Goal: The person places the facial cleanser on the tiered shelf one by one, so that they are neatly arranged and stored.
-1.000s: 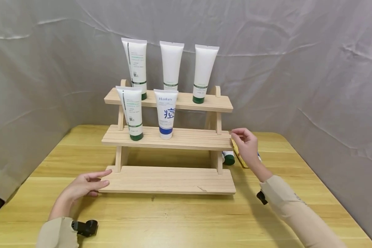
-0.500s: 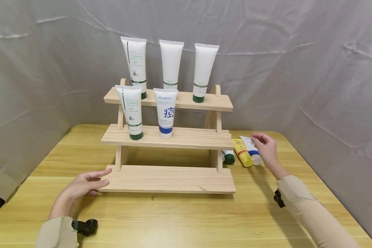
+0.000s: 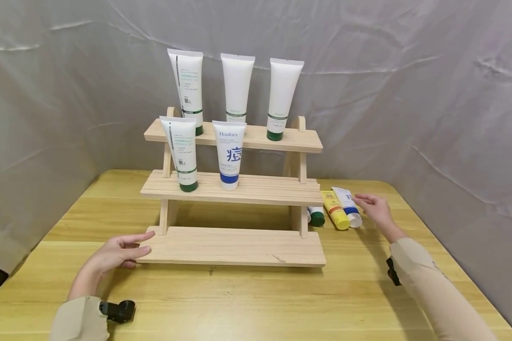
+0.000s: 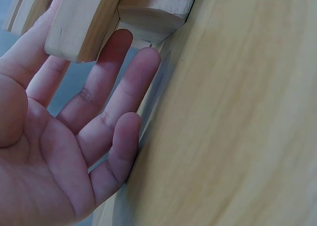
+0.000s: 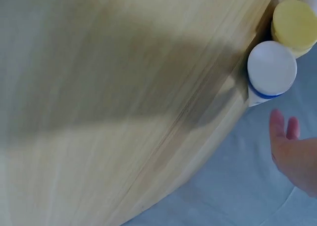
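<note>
A three-tier wooden display rack (image 3: pixel 239 246) stands on the table. Around the left end of its bottom board my left hand (image 3: pixel 117 253) has its thumb and fingers, gripping the edge; the left wrist view shows the board end (image 4: pixel 81 28) between the fingers. To the right of the rack, a yellow tube (image 3: pixel 336 210) and a white tube with a blue band (image 3: pixel 347 206) lie side by side. My right hand (image 3: pixel 375 210) hovers just right of the white tube, fingers loosely bent and holding nothing. In the right wrist view a gap shows between the hand (image 5: pixel 294 156) and its white cap (image 5: pixel 272 67).
Three white green-capped tubes, such as the right one (image 3: pixel 283 99), stand on the top tier. The middle tier bears a green-capped tube (image 3: pixel 181 154) and a blue-banded Hankey tube (image 3: pixel 229 154). Another green-capped tube (image 3: pixel 317 215) lies partly hidden behind the rack's right leg.
My right hand has moved right, from the middle tier's right end to beside the lying white tube, uncovering the yellow and white tubes. The left hand stays at the bottom board.
</note>
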`<state>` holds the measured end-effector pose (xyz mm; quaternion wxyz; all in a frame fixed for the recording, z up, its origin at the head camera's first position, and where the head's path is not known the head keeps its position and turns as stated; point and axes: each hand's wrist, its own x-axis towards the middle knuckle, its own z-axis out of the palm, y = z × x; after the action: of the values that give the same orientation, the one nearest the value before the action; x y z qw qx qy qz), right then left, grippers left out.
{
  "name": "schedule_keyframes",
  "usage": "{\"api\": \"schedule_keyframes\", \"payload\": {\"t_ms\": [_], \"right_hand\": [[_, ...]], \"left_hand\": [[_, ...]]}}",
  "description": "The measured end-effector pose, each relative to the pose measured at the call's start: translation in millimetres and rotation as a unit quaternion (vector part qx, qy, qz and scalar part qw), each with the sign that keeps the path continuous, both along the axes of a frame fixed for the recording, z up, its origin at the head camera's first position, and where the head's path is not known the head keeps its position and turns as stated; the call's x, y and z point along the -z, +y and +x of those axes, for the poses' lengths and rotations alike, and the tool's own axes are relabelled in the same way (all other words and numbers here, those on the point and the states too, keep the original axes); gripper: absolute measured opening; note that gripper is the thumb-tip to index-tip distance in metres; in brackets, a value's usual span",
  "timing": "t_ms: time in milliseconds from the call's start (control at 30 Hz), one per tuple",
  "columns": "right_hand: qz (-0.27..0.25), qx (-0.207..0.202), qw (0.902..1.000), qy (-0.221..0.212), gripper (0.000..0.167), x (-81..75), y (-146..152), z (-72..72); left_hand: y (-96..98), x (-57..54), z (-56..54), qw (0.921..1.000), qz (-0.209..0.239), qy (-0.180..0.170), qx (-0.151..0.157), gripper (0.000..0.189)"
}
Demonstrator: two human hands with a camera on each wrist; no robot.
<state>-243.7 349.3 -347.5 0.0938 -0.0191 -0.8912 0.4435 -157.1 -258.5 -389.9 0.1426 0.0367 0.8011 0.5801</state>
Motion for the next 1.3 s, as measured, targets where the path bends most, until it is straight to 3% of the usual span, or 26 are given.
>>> {"api": "schedule_keyframes", "payload": {"t_ms": [233,433,700,967,1300], "right_hand": [[0.003,-0.028,0.996,-0.084,0.051,-1.0,5,-5.2],[0.017,-0.065,0.9892,-0.13,0.052,0.5,6,-9.7],[0.046,-0.097,0.9822,-0.154,0.05,7.3,9,-16.4],[0.035,-0.099,0.9797,-0.171,0.05,9.6,7,-19.1],[-0.024,-0.107,0.9691,-0.221,0.061,11.7,13,-17.0]], "left_hand": [[1.0,-0.1,-0.9,1.0,-0.002,0.005,-0.003,0.037],[0.4,-1.5,-1.5,0.9999,-0.001,0.011,0.0,0.037],[1.8,-2.1,-0.7,1.0,0.005,0.007,-0.002,0.036],[1.4,-2.5,-0.4,1.0,0.0,0.008,-0.003,0.037],[0.7,-1.3,0.6,1.0,0.003,0.001,-0.007,0.036]]}}
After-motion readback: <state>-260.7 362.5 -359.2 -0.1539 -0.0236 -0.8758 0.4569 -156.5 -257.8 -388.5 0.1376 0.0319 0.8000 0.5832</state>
